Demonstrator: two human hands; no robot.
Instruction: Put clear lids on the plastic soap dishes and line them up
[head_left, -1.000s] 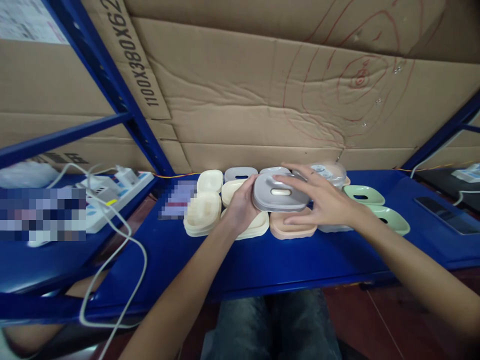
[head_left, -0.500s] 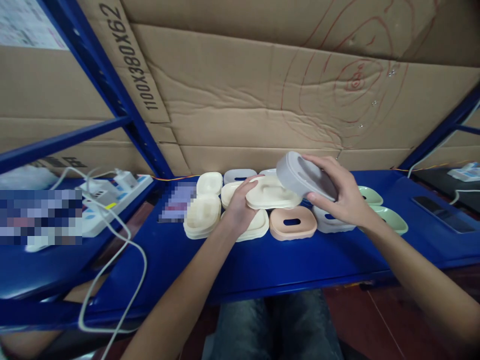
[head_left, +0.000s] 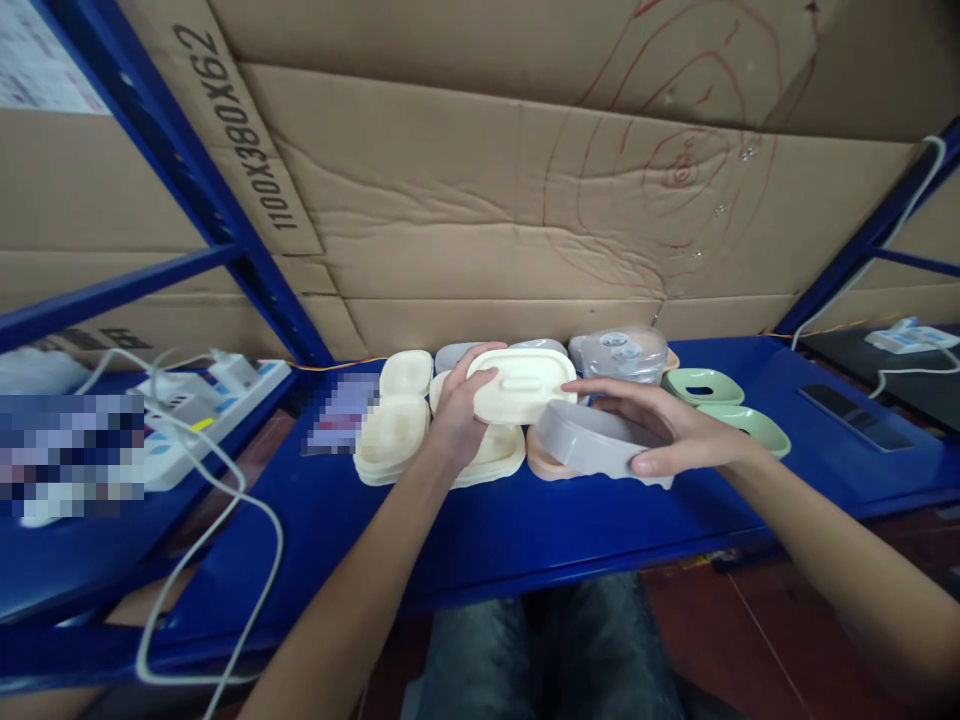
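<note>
My left hand (head_left: pixel 459 408) grips the left end of a cream soap dish tray (head_left: pixel 517 402), an oval piece with a raised bar in its middle. In my right hand (head_left: pixel 679 425) is a grey soap dish base (head_left: pixel 592 440), a deep oval shell with a wavy edge, tilted and held just right of the tray. My right fingertips reach close to the tray's right end; whether they touch it I cannot tell. Under the grey base, a peach soap dish base (head_left: pixel 544 462) is mostly covered. Stacked cream trays (head_left: pixel 394 435) lie near my left hand.
Two green soap dishes (head_left: pixel 754 428) sit to the right, before a dark phone (head_left: pixel 855 415). Clear plastic-wrapped pieces (head_left: pixel 622 355) stand at the back. White cables (head_left: pixel 277 540) and a power strip (head_left: pixel 259 385) are at left. A cardboard wall (head_left: pixel 450 200) closes the back.
My right hand has lowered the grey base from above the tray to its right side and turned it. The cream tray is tipped up more, showing its face. The view has shifted slightly.
</note>
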